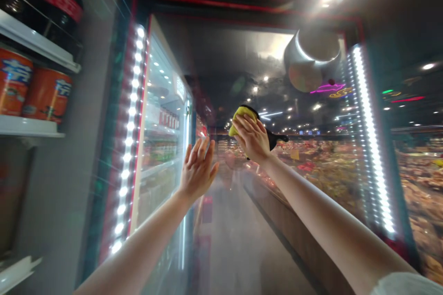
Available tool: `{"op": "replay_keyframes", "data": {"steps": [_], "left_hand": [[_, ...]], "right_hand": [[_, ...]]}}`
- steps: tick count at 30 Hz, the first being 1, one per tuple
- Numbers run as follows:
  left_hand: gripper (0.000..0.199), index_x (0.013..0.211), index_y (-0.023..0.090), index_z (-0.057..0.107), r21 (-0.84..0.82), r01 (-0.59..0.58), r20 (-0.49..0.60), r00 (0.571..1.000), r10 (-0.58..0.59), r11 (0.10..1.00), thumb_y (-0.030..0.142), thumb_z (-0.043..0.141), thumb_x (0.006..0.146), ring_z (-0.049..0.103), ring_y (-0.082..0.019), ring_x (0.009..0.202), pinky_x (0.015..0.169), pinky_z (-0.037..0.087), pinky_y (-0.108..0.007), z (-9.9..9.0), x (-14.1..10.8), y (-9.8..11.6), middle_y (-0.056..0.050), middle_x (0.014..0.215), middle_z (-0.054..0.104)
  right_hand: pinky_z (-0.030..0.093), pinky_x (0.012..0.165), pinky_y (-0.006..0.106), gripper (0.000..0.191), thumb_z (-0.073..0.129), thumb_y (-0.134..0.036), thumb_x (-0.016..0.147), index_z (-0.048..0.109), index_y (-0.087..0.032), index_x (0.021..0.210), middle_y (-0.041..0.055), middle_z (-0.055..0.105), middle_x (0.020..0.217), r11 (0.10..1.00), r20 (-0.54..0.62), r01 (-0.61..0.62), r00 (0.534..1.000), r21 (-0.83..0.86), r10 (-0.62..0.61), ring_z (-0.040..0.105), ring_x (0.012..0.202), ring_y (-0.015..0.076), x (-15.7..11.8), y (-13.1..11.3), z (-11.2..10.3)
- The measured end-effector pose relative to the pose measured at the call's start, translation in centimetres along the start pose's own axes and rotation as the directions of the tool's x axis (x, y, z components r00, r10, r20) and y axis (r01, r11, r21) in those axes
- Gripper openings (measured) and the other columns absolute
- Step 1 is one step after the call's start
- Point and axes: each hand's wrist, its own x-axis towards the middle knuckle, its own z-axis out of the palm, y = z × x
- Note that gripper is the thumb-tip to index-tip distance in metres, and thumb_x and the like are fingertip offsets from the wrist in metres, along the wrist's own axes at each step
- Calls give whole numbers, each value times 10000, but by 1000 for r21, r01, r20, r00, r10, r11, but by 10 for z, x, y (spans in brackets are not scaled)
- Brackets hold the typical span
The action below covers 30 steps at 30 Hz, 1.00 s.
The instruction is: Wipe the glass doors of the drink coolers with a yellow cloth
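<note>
The glass door (221, 221) of a lit refrigerator stands in front of me, inside its red-edged frame. My right hand (252, 136) presses a yellow cloth (239, 117) against the glass, its fingers laid over it. A black, strap-like piece (277, 139) shows behind that hand; what it belongs to I cannot make out. Lower and to the left, my left hand (199, 166) is raised with its fingers extended and nothing in it. It is at the glass, though whether the palm touches cannot be seen. Both forearms reach up from the bottom corners.
Strips of white LED lights (130, 124) line both sides of the door. At left, fridge shelves (31, 125) hold orange cans (46, 94) and dark bottles (64, 7). Through the glass are an aisle floor (235, 249), another cooler (162, 147) and blurred store displays.
</note>
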Motion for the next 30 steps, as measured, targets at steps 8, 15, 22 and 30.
{"op": "replay_keyframes", "data": {"steps": [8, 15, 22, 30], "left_hand": [[671, 1614, 197, 233, 16, -5, -24, 1000, 5, 1000, 339, 463, 1000, 324, -326, 1517, 1245, 255, -546, -5, -22, -24, -146, 1615, 398], [641, 1594, 175, 279, 25, 7, -3, 1000, -6, 1000, 342, 456, 1001, 334, -336, 1509, 1234, 277, -545, -13, -34, -41, -158, 1615, 393], [672, 1609, 194, 228, 6, -4, 12, 1000, 4, 1000, 333, 468, 996, 313, -332, 1520, 1235, 280, -545, -18, -48, -53, -156, 1624, 375], [693, 1620, 214, 198, 25, 32, 73, 997, -34, 999, 325, 469, 992, 335, -329, 1505, 1219, 328, -533, -36, -73, -88, -146, 1622, 373]], "right_hand": [[395, 1178, 467, 402, 465, -194, 1002, 656, -304, 1339, 6, 600, 1470, 990, 59, 118, 991, 79, -123, 493, 1421, 222, -46, 26, -21], [347, 1192, 557, 544, 450, -205, 993, 445, -281, 1532, 44, 531, 1534, 982, -126, -174, 975, 73, 182, 422, 1469, 270, 13, -40, 23], [331, 1211, 432, 461, 450, -248, 1035, 500, -322, 1488, -9, 572, 1501, 973, 47, 223, 973, 61, -225, 484, 1421, 189, -48, -58, 10], [328, 1186, 548, 454, 404, -234, 1025, 550, -272, 1453, 51, 551, 1519, 964, -155, -254, 952, 78, 264, 441, 1452, 268, 11, -81, 38]]}}
